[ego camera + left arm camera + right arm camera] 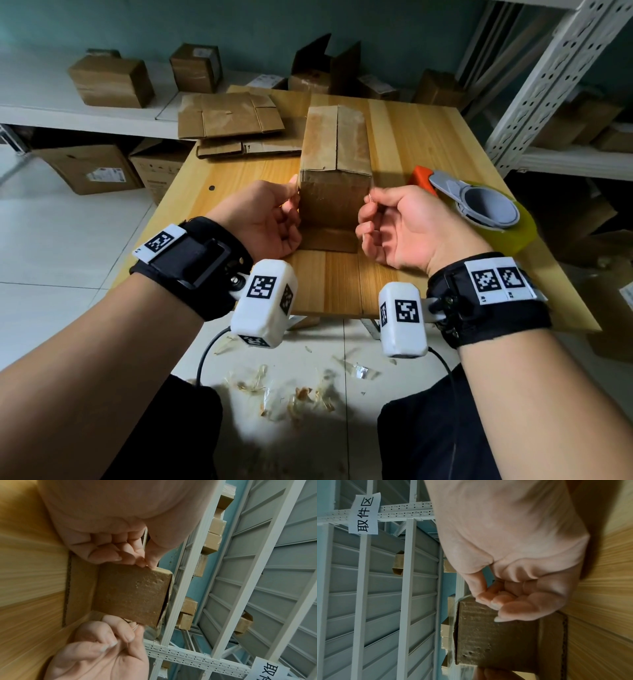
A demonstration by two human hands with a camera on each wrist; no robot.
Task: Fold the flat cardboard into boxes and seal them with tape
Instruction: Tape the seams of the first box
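Beside the box (334, 192), only head view shows tape dispenser (479, 202).

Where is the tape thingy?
In the head view the tape dispenser lies on the table, to the right of the box, just beyond the right hand.

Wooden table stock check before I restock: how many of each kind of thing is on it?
Folded box: 1
Piles of flat cardboard: 1
Tape dispenser: 1
Total: 3, not counting the hands.
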